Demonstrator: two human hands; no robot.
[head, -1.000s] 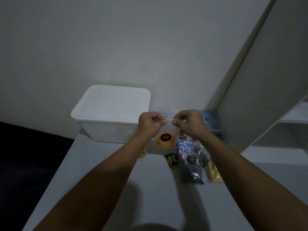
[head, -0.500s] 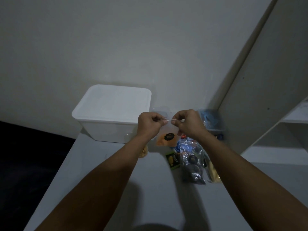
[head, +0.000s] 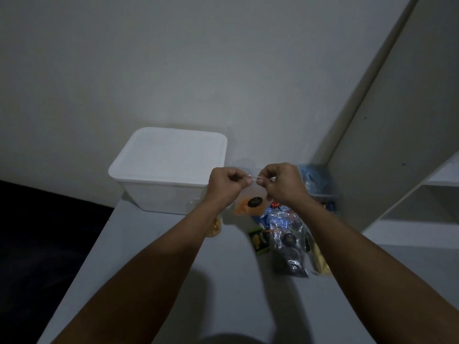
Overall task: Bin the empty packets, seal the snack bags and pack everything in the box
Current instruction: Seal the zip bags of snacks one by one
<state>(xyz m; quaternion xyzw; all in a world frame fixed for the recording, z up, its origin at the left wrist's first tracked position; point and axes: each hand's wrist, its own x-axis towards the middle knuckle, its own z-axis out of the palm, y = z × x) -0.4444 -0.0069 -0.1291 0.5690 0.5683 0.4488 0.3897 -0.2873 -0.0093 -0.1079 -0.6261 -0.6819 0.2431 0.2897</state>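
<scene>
My left hand (head: 224, 183) and right hand (head: 283, 182) pinching the top strip of the orange snack bag (head: 248, 203) held above the table (head: 149, 244), its round black label unreadable, lidded white box (head: 169, 167) just left.

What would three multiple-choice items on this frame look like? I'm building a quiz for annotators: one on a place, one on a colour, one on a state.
1. Where is the white box relative to the hands?
A. left of them, at the table's far edge
B. on the shelf at right
C. on the floor

2. What colour are the contents of the held bag?
A. green
B. orange
C. purple

3. What state is the box in?
A. lid off
B. tipped over
C. lid on

Answers:
1. A, it stands on the table beside the left hand.
2. B, orange shows below the left hand and the right hand, which pinch the bag's top edge.
3. C, a flat white lid covers it.
</scene>
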